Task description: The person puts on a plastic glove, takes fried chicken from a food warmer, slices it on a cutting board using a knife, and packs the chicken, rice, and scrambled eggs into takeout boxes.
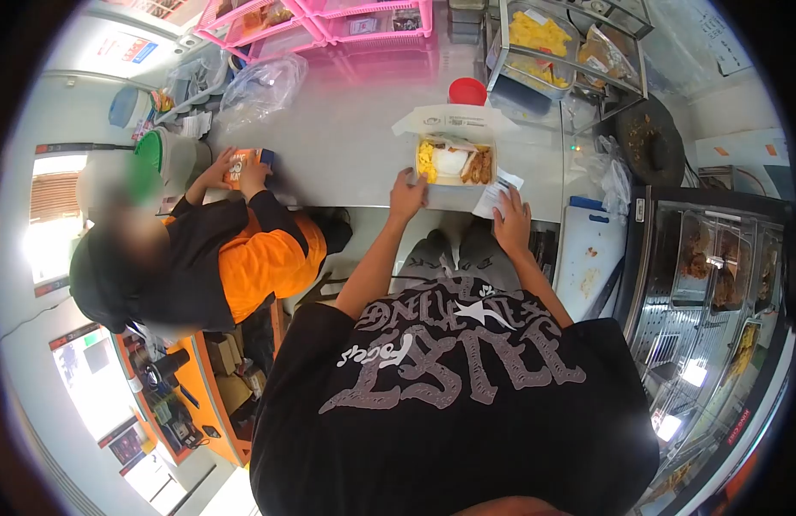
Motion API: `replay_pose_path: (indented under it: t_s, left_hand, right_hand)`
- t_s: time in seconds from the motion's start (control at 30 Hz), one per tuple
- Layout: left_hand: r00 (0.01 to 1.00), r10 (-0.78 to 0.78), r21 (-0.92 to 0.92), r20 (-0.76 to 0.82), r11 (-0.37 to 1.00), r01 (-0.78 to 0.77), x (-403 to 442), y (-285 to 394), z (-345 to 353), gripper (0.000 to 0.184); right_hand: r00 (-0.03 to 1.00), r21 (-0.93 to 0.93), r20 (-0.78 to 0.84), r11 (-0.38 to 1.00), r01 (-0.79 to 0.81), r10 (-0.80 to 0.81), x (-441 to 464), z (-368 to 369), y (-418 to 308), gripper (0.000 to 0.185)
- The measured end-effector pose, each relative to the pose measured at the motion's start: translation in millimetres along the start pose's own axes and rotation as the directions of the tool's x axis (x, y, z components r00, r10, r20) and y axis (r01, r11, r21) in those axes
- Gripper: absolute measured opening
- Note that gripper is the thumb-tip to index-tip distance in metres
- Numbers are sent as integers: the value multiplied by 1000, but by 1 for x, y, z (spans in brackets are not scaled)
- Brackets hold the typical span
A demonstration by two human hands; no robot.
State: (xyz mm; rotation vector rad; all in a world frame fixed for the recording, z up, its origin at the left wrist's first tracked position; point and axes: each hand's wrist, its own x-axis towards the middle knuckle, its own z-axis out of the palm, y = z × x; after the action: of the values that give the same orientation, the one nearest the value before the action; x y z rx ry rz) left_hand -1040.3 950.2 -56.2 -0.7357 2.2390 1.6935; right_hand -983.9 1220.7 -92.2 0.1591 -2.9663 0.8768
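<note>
An open paper food box (454,122) stands on the metal counter in front of me, its lid folded back. Inside are white rice (451,162), yellow pieces that look like scrambled egg (427,161) and browned fried pieces (478,165). My left hand (408,196) has its fingers curled at the box's near left corner. At the near right corner lies a white paper slip (492,198) with a small dark mark or object on it that I cannot make out. My right hand (513,222) rests on the slip's edge, fingers stretched and apart.
A co-worker (269,249) at the left holds an orange box (239,169). Behind my box sit a red lid (467,91) and a metal rack (570,64). Pink baskets (329,21) line the back. A cutting board (591,249) and glass warmer (707,284) stand right.
</note>
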Motion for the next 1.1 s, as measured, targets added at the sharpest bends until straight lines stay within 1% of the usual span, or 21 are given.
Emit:
replay_pose_path:
  t_s: [0.07, 0.1, 0.17, 0.2, 0.23, 0.27, 0.3, 0.37, 0.4, 0.5, 0.53, 0.6, 0.7, 0.8, 0.87, 0.93, 0.97, 1.0, 1.1]
  left_hand:
    - [989, -124, -187, 80, 973, 137, 19, -5, 13, 53]
    - [991, -114, -251, 65, 960, 127, 24, -8, 16, 48]
    - [991, -127, -322, 49, 937, 136, 27, -14, 18, 45]
    - [990, -135, -354, 38, 925, 140, 28, -20, 17, 44]
    - [996, -84, -349, -1, 934, 78, 27, -27, 14, 38]
    - [995, -92, -394, -24, 916, 75, 26, -32, 6, 36]
    - [994, -99, -437, -42, 897, 70, 24, -36, -4, 35]
    - [980, -170, -538, -103, 838, 88, 17, -41, -28, 32]
    - [975, -184, -552, -125, 830, 85, 15, -44, -42, 32]
    - [952, -248, -619, -180, 781, 87, 13, -59, -86, 38]
    - [953, -232, -652, -197, 757, 50, 11, -58, -100, 40]
    - [950, -207, -713, -234, 701, -23, 6, -56, -126, 44]
    - [882, -320, -764, -345, 642, -66, -5, -47, -140, 50]
    - [960, -216, -626, -178, 778, 59, -32, -61, -148, 55]
    - [989, -148, -530, -1, 839, 125, -59, -85, -142, 58]
    - [972, -208, -519, 113, 822, 236, -95, -106, -128, 59]
    - [952, -267, -513, 148, 802, 305, -111, -127, -121, 60]
    - [928, -323, -505, 183, 779, 371, -124, -153, -116, 61]
    - [836, -498, -613, 229, 593, 521, -152, -244, -112, 53]
  right_hand:
    - [999, -48, 6, 998, 31, -31, 3, -3, -5, 48]
    - [998, -54, 27, 997, 54, -52, 7, 1, -7, 49]
    - [993, -64, 70, 992, 104, -100, 17, 10, -13, 51]
    - [989, -35, 99, 992, 117, -113, 23, 10, -16, 52]
    - [984, -5, 125, 992, 128, -126, 29, 11, -21, 53]
    - [980, 25, 146, 990, 136, -138, 36, 12, -28, 54]
    - [965, 52, 183, 982, 183, -189, 43, 15, -33, 55]
    - [929, 140, 246, 958, 250, -278, 56, 30, -43, 56]
    - [909, 182, 271, 944, 274, -316, 65, 38, -50, 56]
    - [843, 188, 324, 903, 387, -429, 95, 79, -85, 53]
    - [816, 189, 340, 884, 428, -468, 108, 89, -98, 52]
    - [780, 244, 408, 880, 407, -474, 128, 97, -136, 47]
    - [773, 253, 410, 874, 414, -485, 151, 127, -179, 45]
    - [754, 288, 486, 895, 341, -443, 165, 140, -203, 42]
    - [767, 283, 389, 859, 427, -510, 168, 150, -203, 41]
    - [776, 239, 292, 829, 506, -558, 164, 159, -196, 41]
    - [781, 201, 239, 816, 542, -577, 159, 162, -192, 41]
    - [781, 162, 185, 802, 575, -597, 155, 164, -189, 41]
    - [758, 116, -28, 751, 650, -651, 143, 132, -181, 30]
